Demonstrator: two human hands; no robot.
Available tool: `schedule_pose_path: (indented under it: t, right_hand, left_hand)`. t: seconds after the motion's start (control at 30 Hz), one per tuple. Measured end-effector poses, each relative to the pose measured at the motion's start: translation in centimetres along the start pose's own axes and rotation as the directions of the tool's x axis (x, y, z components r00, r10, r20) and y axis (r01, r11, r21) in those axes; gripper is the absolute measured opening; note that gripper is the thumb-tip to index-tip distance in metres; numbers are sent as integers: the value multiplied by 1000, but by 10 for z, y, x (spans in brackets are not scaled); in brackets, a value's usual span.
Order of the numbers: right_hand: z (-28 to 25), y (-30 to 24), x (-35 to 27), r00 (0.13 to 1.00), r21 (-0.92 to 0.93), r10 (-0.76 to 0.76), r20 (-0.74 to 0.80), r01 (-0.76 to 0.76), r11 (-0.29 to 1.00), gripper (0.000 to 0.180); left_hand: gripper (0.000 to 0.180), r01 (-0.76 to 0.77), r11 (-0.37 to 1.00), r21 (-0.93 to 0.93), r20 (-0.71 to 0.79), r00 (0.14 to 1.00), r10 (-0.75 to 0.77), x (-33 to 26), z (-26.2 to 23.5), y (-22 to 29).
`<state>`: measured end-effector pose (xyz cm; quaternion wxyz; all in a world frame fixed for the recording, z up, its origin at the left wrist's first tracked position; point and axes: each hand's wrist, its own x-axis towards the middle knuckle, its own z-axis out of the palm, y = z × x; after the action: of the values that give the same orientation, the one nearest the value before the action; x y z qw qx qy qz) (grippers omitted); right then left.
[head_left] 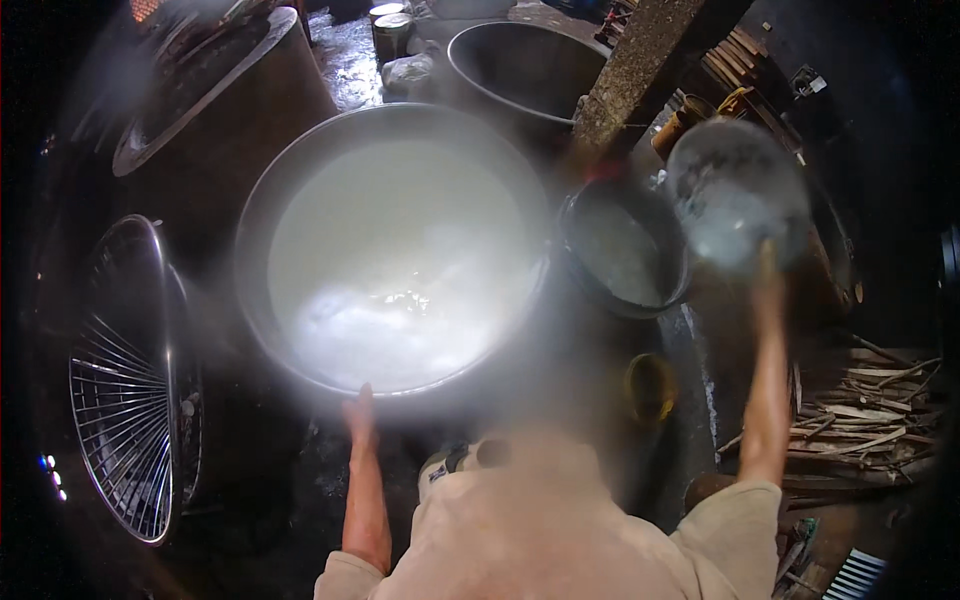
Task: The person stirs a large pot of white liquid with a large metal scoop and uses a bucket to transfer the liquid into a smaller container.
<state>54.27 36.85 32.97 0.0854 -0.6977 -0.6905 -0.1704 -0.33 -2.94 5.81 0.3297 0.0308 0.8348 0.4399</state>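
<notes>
Our right hand point(768, 262) seems to grip the near edge of a blurred round metal pan point(735, 185), which lies straight ahead of it and shows no clear long axis. Our left hand point(362, 412) touches the near rim of the big pot point(440, 386); whether its fingers are spread or curled, we cannot tell. The dark bucket point(640, 308) sits between pan and pot, nearer our right hand. The pot's wide mouth opens upward; a pillar point(635, 80) bounds the bucket's far side.

Glare whitens the liquid point(403, 250) in a dim, hazy, edge-warped view.
</notes>
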Motion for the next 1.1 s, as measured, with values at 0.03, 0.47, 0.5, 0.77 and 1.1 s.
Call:
schedule_pose_path:
  t: [0.03,0.47,0.5,0.77,1.1]
  right_hand:
    - [44,13,-1,999,163,-42,-6,43,986,65]
    - [358,-29,63,878,105,32,478,-93,990,42]
    - [394,-16,53,925,97,-23,379,-15,995,35]
    - [442,-94,10,411,81,129,902,-457,886,41]
    - [519,-123,-74,-125,-17,-206,971,-889,457,16]
  left_hand:
    - [41,40,998,-49,3,999,-40,-1,6,5]
    - [30,99,982,-160,-380,912,-154,-47,61,19]
    - [28,219,965,-142,-326,910,-255,-60,80,44]
    - [23,496,868,5,-370,808,-459,-66,106,53]
    - [25,513,858,-17,-448,763,-465,-61,108,50]
